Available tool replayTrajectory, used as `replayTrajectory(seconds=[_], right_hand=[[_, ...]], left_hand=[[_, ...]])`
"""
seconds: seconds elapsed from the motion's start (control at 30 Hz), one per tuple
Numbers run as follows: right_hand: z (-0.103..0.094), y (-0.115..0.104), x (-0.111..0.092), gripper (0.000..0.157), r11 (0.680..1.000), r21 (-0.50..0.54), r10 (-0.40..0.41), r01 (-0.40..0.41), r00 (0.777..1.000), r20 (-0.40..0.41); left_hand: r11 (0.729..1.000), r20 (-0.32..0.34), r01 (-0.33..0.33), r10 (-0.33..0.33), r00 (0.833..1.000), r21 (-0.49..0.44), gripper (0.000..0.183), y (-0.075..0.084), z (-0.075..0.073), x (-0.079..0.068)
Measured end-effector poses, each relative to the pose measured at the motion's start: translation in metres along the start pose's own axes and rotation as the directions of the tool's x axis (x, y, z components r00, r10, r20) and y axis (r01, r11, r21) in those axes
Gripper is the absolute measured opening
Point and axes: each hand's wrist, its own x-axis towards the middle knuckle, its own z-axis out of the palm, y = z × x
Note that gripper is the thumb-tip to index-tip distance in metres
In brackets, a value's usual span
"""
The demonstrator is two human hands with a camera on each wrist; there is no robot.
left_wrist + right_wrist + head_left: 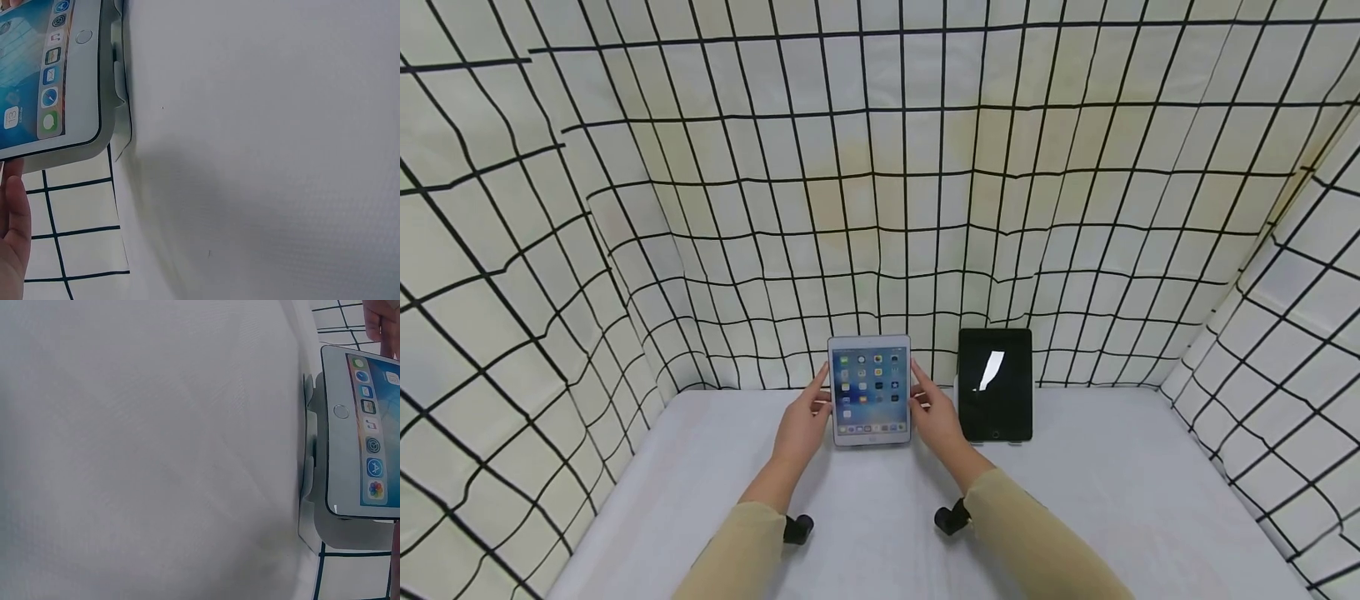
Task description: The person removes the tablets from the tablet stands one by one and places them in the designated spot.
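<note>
A white-framed tablet (871,392) stands upright near the back of the table, its lit screen full of app icons. My left hand (802,423) holds its left edge, and my right hand (936,417) holds the right edge, index fingers pointing up along the sides. In the left wrist view, the left hand's fingers (19,209) are at the tablet's (84,81) side. A pale stand (307,469) with small front lips lies under the tablet's lower edge in the right wrist view. Most of the right hand is out of that view.
A black tablet (996,392) with a dark, glare-streaked screen leans on a stand to the right, close to my right hand. White cloth covers the table (880,517). White walls with a black grid (910,192) rise behind and at both sides.
</note>
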Motion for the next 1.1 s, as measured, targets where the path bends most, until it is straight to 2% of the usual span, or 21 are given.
replayTrajectory(seconds=[0.23, 0.43, 0.77, 1.1], right_hand=[[-0.006, -0.002, -0.002, 0.067, 1.0, -0.001, -0.026, 0.026, 0.999, 0.026], [-0.012, 0.0, -0.005, 0.071, 0.999, 0.046, -0.033, 0.03, 0.998, 0.062], [-0.02, 0.0, -0.014, 0.073, 0.99, 0.12, 0.055, -0.071, 0.989, 0.134], [-0.027, 0.003, -0.022, 0.073, 0.981, 0.166, 0.066, -0.099, 0.978, 0.196]], left_hand=[[0.999, 0.016, 0.026, -0.025, 1.0, -0.038, 0.068, 0.002, -0.003, -0.005], [0.996, 0.035, 0.042, -0.039, 0.999, -0.074, 0.069, 0.001, -0.002, -0.008], [0.986, 0.127, 0.1, -0.083, 0.988, -0.136, 0.07, 0.005, -0.008, -0.015], [0.987, 0.163, 0.103, -0.082, 0.983, -0.123, 0.071, 0.007, -0.01, -0.027]])
